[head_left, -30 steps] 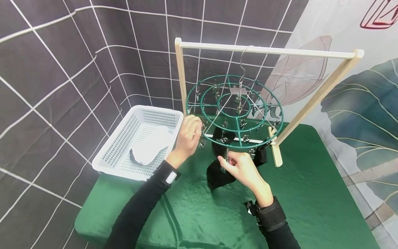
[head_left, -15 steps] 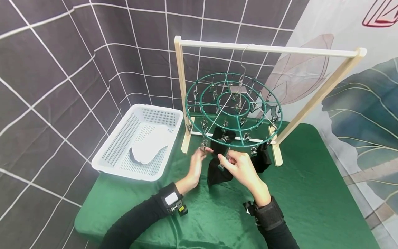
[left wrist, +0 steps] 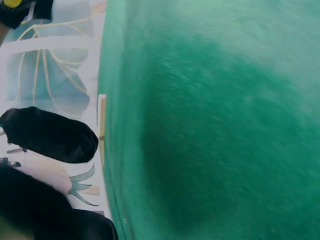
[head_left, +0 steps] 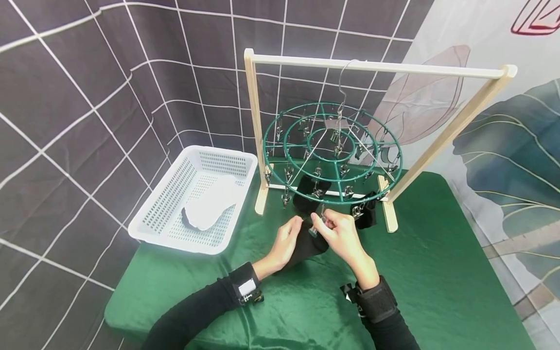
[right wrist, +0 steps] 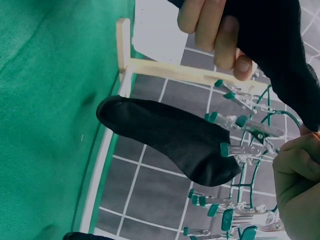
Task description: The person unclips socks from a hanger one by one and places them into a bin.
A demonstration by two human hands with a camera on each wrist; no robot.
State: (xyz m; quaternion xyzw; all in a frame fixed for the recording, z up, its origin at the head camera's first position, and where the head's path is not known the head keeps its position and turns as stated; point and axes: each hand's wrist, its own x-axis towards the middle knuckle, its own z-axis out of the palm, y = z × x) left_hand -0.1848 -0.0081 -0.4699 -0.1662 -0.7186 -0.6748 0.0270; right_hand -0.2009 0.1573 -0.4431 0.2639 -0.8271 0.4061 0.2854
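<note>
My left hand [head_left: 284, 245] holds a black sock [head_left: 306, 245] by its left side, low in front of the hanger. In the right wrist view its curled fingers [right wrist: 215, 37] show beside this dark fabric. My right hand [head_left: 343, 236] pinches a metal clip [head_left: 313, 232] with a green tip, at the sock's upper end; whether the clip bites the fabric is hidden. Above both hands, a round green clip hanger [head_left: 337, 200] hangs by its hook from a wooden rack [head_left: 376, 66]. Another black sock [right wrist: 170, 135] dangles from its clips, and more black fabric [head_left: 366, 216] hangs at the right.
A white perforated basket [head_left: 144, 231] stands at the left with a white cloth item [head_left: 210, 206] inside. The rack's wooden feet [head_left: 261, 201] rest on the green tablecloth [head_left: 183, 287]. A dark gridded curtain [head_left: 197, 43] hangs behind.
My left hand has come down from the hanger's left rim and moved right to the black sock, which it now holds. The right hand has stayed on the clip.
</note>
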